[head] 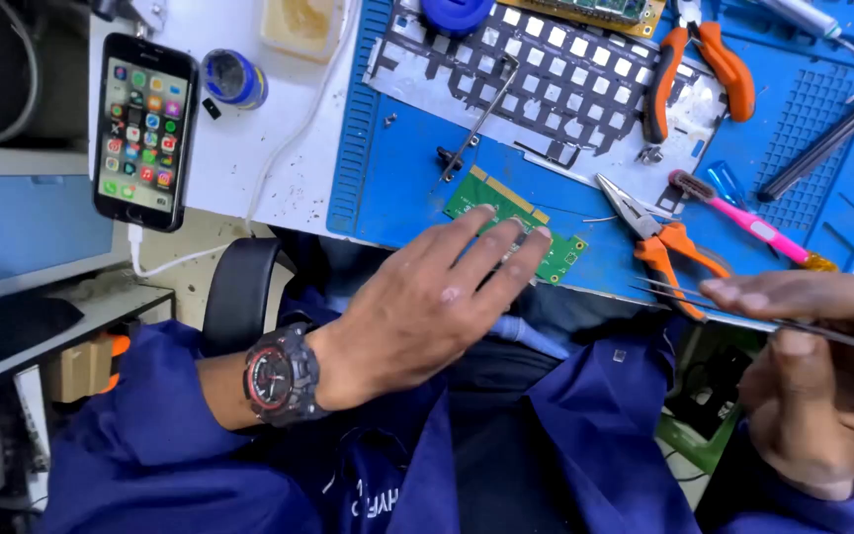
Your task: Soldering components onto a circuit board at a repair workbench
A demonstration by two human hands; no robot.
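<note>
A small green circuit board [491, 201] lies near the front edge of a blue work mat [397, 178]. My left hand [427, 307], with a black and red wristwatch on the wrist, rests flat with its fingertips on the board's near side. My right hand [822, 366] is at the lower right, pinching a pair of thin metal tweezers [684, 294] whose tips point left, just off the mat's edge and apart from the board.
A metal keyboard backplate [546, 94] lies further back on the mat. Orange-handled pliers [659, 237], orange cutters [694, 59], a pink-handled tool [743, 222] and a metal rod lie to the right. A lit phone [143, 129] and a blue tin [234, 77] sit on the white desk.
</note>
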